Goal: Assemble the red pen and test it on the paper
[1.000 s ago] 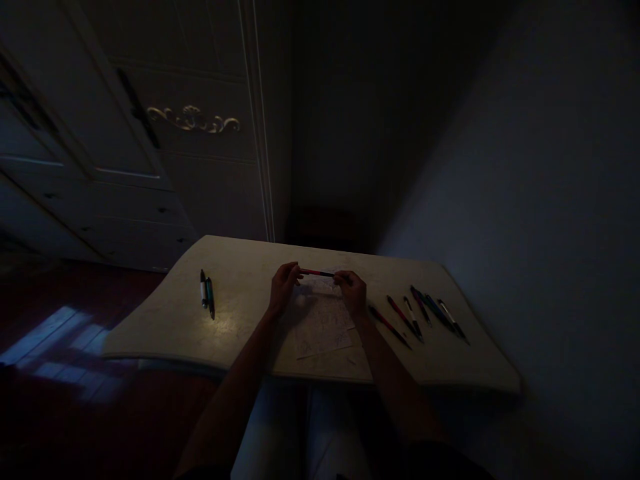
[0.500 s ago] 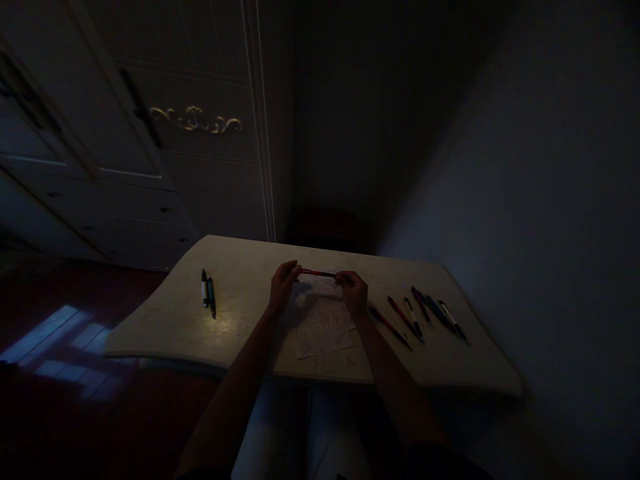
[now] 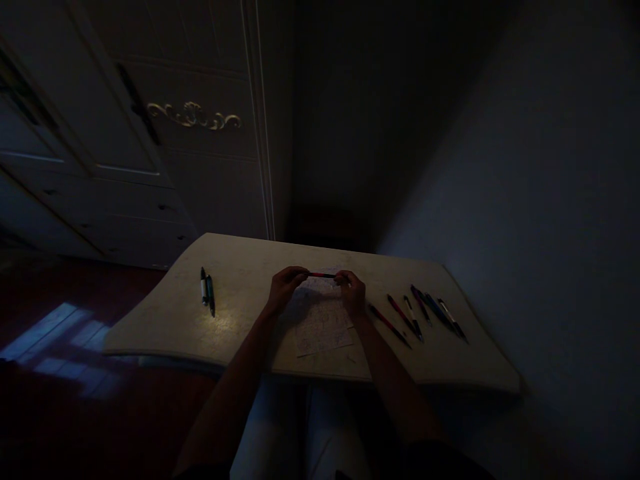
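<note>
My left hand (image 3: 286, 288) and my right hand (image 3: 351, 292) hold a slim red-and-black pen (image 3: 321, 275) level between them, gripping its two ends. The pen hangs just above a sheet of paper with faint markings (image 3: 320, 323), which lies on a pale table (image 3: 240, 267), and a second sheet seems to lie under it. Left of my hands, two pens (image 3: 207, 292) lie side by side. To the right, several pens and pencils (image 3: 417, 319) lie fanned out, and none touches my hands.
A dark wall (image 3: 500, 200) runs close along the table's right side. Behind the table stands a panelled white cabinet with a gilded ornament (image 3: 194, 115). Dark wooden floor (image 3: 75, 300) lies to the left, and my legs in light trousers (image 3: 270, 433) sit below the front edge.
My left hand has slid slightly right along the pen, covering more of it. The view has tilted a little.
</note>
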Tool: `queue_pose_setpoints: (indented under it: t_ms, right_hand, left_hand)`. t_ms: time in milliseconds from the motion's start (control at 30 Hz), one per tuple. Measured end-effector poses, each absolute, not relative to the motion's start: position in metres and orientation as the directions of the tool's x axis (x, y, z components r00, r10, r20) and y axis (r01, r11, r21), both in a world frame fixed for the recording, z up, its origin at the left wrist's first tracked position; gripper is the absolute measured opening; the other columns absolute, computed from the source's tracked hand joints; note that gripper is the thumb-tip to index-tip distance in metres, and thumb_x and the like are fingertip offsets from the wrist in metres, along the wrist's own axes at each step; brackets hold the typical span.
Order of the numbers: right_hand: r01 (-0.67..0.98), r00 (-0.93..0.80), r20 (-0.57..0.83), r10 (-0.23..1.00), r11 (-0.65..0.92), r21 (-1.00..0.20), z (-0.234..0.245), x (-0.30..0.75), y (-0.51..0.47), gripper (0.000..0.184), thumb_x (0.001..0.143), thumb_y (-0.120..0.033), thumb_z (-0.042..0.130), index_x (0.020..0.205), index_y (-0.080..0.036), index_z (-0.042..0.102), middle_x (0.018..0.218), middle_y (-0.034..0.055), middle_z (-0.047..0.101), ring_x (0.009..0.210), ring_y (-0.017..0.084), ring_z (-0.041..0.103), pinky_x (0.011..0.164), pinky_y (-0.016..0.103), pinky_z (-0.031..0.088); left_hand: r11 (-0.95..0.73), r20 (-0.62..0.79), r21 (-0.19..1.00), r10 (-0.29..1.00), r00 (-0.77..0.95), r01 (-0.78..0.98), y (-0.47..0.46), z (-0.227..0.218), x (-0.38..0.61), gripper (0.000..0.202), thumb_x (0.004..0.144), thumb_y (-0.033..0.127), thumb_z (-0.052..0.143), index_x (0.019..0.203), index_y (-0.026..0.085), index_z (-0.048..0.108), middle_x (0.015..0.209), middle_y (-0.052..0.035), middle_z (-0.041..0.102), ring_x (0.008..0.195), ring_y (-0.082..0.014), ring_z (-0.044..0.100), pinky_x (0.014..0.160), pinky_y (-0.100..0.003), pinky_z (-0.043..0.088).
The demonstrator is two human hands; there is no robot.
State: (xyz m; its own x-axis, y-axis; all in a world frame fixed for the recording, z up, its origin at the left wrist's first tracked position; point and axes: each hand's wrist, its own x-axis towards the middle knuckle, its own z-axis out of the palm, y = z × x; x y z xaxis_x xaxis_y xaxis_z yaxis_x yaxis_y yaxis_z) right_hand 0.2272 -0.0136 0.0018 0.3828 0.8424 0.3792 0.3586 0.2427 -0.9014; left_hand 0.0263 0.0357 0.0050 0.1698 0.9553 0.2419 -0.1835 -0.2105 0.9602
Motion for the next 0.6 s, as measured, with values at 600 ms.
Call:
queue_pose_setpoints:
  t_ms: [600]
  right_hand:
    - [0.454,0.275,0.394,0.877,0.242,-0.857,-0.001,0.222,-0.014,0.028,0.086,-0.044,0.048,0.072,-0.022,0.055,0.068,0.0002,0.055,0.067,0.017,0.05,0.065,0.028,0.039]
  left_hand:
    - [-0.215,0.263,0.949,0.944,0.2,-0.23,0.027,0.02,0.024,0.028,0.068,0.041,0.084,0.084,0.019,0.079,0.09,-0.0105,0.077,0.086,-0.0253,0.07,0.084,-0.038,0.054]
